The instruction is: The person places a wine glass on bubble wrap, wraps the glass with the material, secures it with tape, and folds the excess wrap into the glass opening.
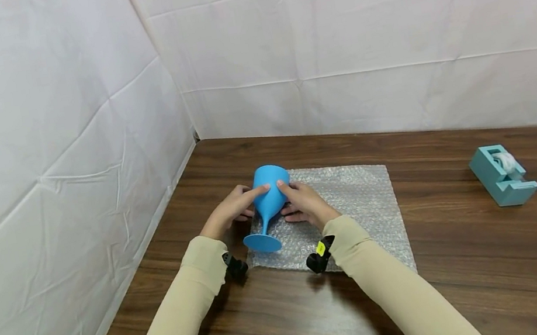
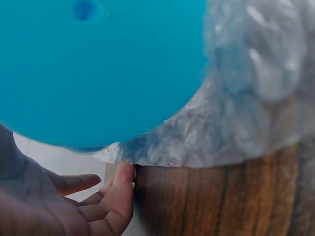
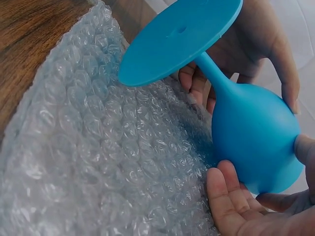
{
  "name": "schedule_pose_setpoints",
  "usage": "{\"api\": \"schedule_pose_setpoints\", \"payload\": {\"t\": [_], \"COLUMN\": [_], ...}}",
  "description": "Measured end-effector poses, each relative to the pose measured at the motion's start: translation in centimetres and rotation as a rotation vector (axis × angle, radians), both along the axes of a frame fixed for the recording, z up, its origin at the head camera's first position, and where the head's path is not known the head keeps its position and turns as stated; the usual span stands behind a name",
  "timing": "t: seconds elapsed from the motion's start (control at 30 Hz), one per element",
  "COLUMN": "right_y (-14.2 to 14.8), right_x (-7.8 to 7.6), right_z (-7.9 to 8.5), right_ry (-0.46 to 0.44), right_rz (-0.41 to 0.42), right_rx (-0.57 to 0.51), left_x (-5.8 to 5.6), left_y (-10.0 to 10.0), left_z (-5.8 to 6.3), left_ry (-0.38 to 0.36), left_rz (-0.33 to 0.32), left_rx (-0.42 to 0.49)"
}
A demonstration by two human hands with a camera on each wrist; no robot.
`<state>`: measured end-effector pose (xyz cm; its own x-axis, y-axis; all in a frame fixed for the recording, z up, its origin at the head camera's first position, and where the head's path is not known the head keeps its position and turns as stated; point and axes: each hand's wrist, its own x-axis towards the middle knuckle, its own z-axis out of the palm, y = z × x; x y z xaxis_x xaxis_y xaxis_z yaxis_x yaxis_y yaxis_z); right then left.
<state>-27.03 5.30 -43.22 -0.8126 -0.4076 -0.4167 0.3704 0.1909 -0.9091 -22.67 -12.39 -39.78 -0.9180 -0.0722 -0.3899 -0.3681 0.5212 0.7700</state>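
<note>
A blue goblet [image 1: 265, 206] lies on its side over the left part of a bubble wrap sheet [image 1: 353, 195], its round foot [image 1: 262, 243] toward me. My left hand [image 1: 234, 204] holds the bowl from the left, thumb on top. Its other fingers [image 2: 120, 189] reach low by the edge of the wrap in the left wrist view. From the right, my right hand [image 1: 305, 204] holds the same bowl between its thumb and fingers. In the right wrist view the goblet [image 3: 256, 132] shows both hands around its bowl, and the foot hangs tilted over the bubbles.
A teal tape dispenser [image 1: 503, 175] with a roll of tape stands far to the right on the brown wooden table [image 1: 448, 220]. White cloth walls [image 1: 360, 45] close off the back and the left side. Dark wrist cameras [image 1: 318, 256] sit beneath both wrists.
</note>
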Motion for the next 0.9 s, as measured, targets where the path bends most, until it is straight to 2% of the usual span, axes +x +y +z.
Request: {"api": "schedule_pose_setpoints", "payload": {"t": [0.37, 0.9], "right_y": [0.3, 1.0], "right_x": [0.1, 0.0], "right_z": [0.1, 0.3], "right_ry": [-0.013, -0.009], "right_rz": [-0.007, -0.024], "right_rx": [-0.027, -0.075], "left_x": [-0.1, -0.8], "left_y": [0.4, 1.3], "left_z": [0.4, 0.6], "left_ry": [0.012, 0.01], "left_rz": [-0.03, -0.05], "left_rx": [0.055, -0.057]}}
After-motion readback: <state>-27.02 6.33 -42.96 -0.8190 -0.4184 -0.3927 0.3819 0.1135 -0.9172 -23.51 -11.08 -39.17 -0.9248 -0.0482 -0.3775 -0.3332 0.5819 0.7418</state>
